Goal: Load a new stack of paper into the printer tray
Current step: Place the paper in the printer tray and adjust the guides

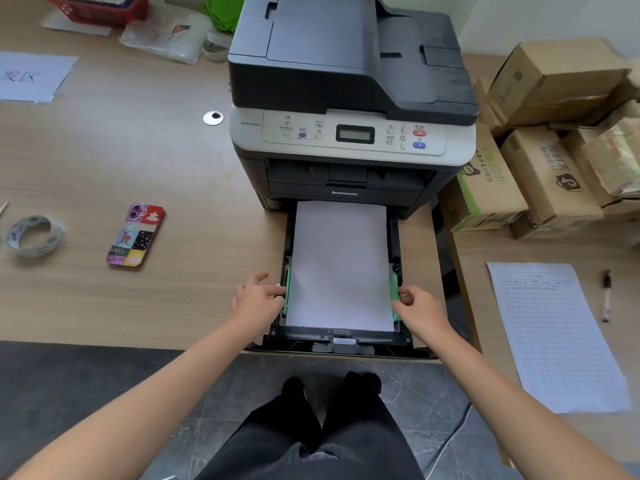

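At the pulled-out tray, left hand and right hand pinch the green side guides against the paper; next, judged, pushing the tray into the printer.

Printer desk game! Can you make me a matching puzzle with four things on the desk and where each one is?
Things:
1. phone
2. tape roll
3. pen
4. paper stack

Places:
A. in the pulled-out printer tray, between the green guides
B. at the far left edge of the desk
C. on the desk between the tape roll and the tray
D. on the right, beside the lined form

Pairs: 1-C, 2-B, 3-D, 4-A
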Tool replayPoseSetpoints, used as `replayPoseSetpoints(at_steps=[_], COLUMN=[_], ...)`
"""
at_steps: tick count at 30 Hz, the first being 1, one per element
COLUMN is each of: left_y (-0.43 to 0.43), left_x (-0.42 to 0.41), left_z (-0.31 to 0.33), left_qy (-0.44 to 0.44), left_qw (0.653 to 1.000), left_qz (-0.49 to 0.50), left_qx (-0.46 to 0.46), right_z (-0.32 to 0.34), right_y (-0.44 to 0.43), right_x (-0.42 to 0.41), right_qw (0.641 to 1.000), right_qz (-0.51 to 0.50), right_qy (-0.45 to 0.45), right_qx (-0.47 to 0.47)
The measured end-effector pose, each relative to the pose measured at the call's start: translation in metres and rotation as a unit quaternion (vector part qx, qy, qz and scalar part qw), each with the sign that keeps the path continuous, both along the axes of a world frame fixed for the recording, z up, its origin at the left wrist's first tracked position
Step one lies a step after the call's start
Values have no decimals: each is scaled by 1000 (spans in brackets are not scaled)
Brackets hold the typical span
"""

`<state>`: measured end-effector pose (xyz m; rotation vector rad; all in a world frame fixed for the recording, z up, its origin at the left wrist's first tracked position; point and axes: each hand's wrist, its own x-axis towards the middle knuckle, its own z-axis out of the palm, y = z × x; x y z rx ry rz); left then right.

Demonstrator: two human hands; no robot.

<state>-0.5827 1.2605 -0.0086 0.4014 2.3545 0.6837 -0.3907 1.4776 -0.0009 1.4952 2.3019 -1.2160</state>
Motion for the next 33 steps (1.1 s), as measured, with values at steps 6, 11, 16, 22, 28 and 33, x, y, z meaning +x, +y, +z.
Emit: replayPoseSetpoints(at_steps=[6, 11, 16, 22, 28, 33], left_y=[12, 3, -6, -48, -47, -34], left_x=[14, 9, 1, 24, 45, 30], left_z=[0, -5, 8, 23, -7, -14], left_qy=[-144, -162, -101, -42, 211, 286], left_qw=[982, 981, 990, 956, 945, 928], left_qz=[85, 38, -83, -289, -249, -240], left_qx=[92, 103, 55, -2, -19, 7], right_z=[2, -4, 13, 52, 65, 42], right_y=[-3, -1, 21, 23, -46, -42], right_x=[-7, -1, 5, 23, 14, 29], right_qw=[1000, 1000, 994, 998, 943, 920], right_qz=[1, -24, 6, 47, 173, 338], right_qy=[-20, 17, 0, 35, 29, -139], right_qx=[11, -1, -105, -25, -283, -143])
